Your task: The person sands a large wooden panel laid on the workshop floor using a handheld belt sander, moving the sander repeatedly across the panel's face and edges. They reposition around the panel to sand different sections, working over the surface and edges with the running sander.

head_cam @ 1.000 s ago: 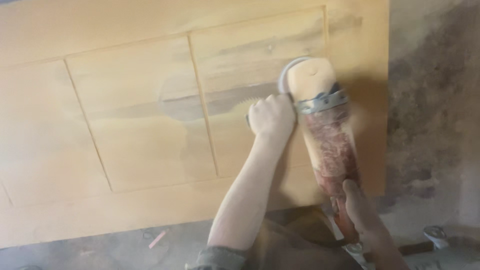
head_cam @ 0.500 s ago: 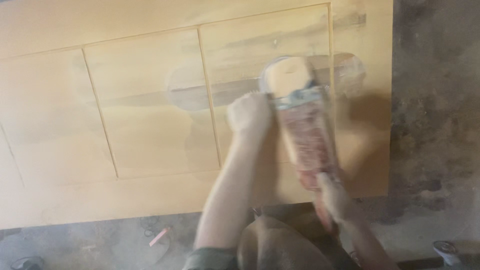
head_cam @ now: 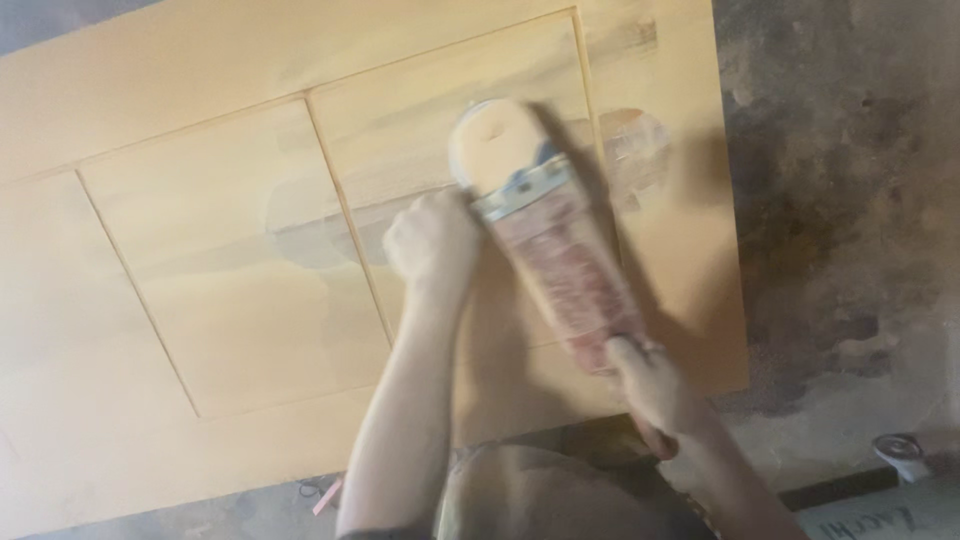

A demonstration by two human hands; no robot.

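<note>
Head view: we count one large pale-yellow panelled wooden door point(head_cam: 200, 300) lying flat, with two recessed panels in sight and its left end cut off. On it rests one long red-bodied power sander point(head_cam: 555, 245), its dusty round head over the right-hand panel. We see two hands: our left hand point(head_cam: 432, 240) has its fingers clamped on the side grip by the head, our right hand point(head_cam: 650, 385) grips the rear end. Motion blur hides the sander's details; one small whitish object point(head_cam: 905, 455) on the floor is unclear.
</note>
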